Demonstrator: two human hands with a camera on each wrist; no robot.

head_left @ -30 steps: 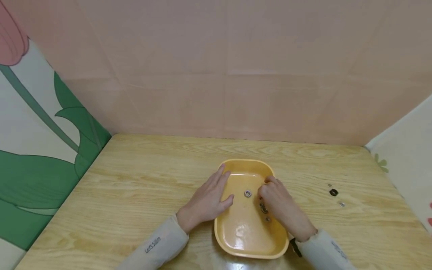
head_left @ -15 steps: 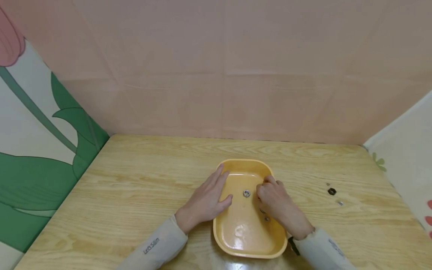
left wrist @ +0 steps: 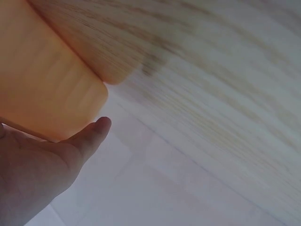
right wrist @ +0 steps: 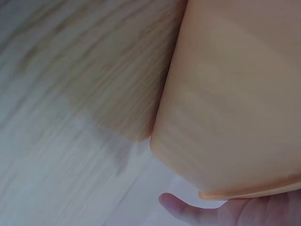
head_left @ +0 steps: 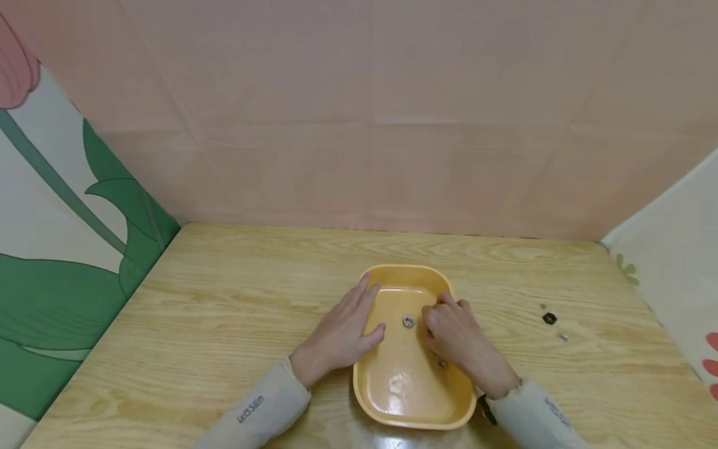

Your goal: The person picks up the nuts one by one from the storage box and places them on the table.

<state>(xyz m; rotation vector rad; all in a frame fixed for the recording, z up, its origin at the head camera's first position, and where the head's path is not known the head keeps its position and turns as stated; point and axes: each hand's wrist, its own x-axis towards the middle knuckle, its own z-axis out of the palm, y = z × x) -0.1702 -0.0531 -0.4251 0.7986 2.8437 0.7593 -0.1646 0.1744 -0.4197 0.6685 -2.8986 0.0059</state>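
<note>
A yellow plastic tray (head_left: pixel 415 425) stands on the table in the head view. My left hand (head_left: pixel 339 337) rests on its left rim with the fingers fairly straight and the thumb reaching over the inside. Across from it, my right hand (head_left: pixel 460 333) reaches over the right rim, fingers curled down toward the tray floor. Its fingertips are hidden, and I cannot tell what they hold. A silver hex nut (head_left: pixel 408 322) lies in the tray just left of these fingers. Below the right hand sits a smaller metal nut (head_left: pixel 442 363). Both wrist views show the tray's outer wall (right wrist: pixel 225 103).
On the wooden table (head_left: pixel 252 287), to the right of the tray, lie a black hex nut (head_left: pixel 550 318), a small silver piece (head_left: pixel 563 338) and a tiny piece (head_left: pixel 543 306). A pinkish wall covering (head_left: pixel 370 174) rises behind the table.
My right hand has shifted slightly left and now covers the dark metal piece that showed beneath it. The left hand stays at the rim. The whole head view has drifted a little.
</note>
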